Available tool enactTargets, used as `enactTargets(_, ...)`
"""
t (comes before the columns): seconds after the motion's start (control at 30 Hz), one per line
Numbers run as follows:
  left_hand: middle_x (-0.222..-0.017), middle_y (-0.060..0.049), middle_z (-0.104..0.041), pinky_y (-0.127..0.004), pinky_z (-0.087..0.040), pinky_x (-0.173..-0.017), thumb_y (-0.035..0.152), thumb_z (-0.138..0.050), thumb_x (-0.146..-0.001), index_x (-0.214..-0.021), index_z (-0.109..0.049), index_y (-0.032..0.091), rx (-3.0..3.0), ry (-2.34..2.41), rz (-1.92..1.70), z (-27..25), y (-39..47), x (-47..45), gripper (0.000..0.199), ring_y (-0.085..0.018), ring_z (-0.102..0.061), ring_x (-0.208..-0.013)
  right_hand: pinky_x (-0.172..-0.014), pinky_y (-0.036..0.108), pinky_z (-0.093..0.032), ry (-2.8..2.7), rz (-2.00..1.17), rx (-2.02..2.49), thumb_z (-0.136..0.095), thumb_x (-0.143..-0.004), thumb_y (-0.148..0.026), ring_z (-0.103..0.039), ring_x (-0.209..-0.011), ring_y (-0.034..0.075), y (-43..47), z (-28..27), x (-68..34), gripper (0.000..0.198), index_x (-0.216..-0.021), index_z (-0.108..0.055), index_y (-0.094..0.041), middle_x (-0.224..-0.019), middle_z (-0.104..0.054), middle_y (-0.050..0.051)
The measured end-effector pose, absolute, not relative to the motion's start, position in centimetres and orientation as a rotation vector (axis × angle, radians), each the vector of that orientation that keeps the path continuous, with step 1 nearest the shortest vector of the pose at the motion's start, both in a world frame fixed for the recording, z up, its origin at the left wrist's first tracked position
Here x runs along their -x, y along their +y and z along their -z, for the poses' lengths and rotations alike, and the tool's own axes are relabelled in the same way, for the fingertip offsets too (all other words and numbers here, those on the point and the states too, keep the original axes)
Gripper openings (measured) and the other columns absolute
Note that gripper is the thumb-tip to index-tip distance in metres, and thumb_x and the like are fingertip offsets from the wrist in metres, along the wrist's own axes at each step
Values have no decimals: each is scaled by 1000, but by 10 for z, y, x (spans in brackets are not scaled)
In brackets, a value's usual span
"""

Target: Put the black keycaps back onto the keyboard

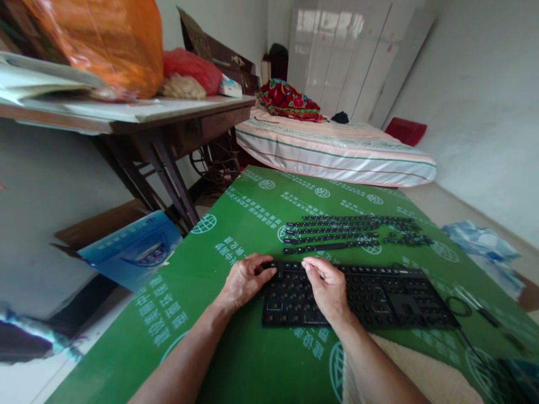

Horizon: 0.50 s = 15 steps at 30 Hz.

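A black keyboard point(366, 297) lies on the green table in front of me, most of its key positions bare, with caps along the top row. My left hand point(248, 279) rests at its upper left corner, thumb and forefinger closed around the corner key area. Above the keyboard's top row, left of its middle, my right hand point(329, 285) is closed in a pinch; whatever is between the fingertips is too small to make out. Behind the keyboard, loose black keycaps point(332, 246) lie in several rows, with a smaller group at the right.
The green table point(219, 303) has white printing. A beige cloth point(404, 365) lies near its front edge, and thin tools point(484, 311) lie right of the keyboard beside its cable. A sewing-machine table point(177, 112) with bags stands left, a blue box point(138, 247) below. A bed point(337, 148) stands behind.
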State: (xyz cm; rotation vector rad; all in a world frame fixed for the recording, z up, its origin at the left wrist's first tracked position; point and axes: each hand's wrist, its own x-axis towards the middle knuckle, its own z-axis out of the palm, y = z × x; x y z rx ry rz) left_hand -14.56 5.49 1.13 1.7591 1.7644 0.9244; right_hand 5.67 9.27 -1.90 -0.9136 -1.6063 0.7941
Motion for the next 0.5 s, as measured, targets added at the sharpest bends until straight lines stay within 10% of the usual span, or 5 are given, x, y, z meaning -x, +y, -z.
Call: enactTargets(0.5, -91, -4, -70, -27, -51, -68, 46, -55, -78, -98, -69, 20, -1770, 1788, -924, -11, 57, 145, 36, -17, -65, -74, -71, 27, -54, -1664, -701, 894, -54, -86, -24, -65, -76, 16, 91, 11, -56, 17, -90, -70, -19, -84, -70, 6)
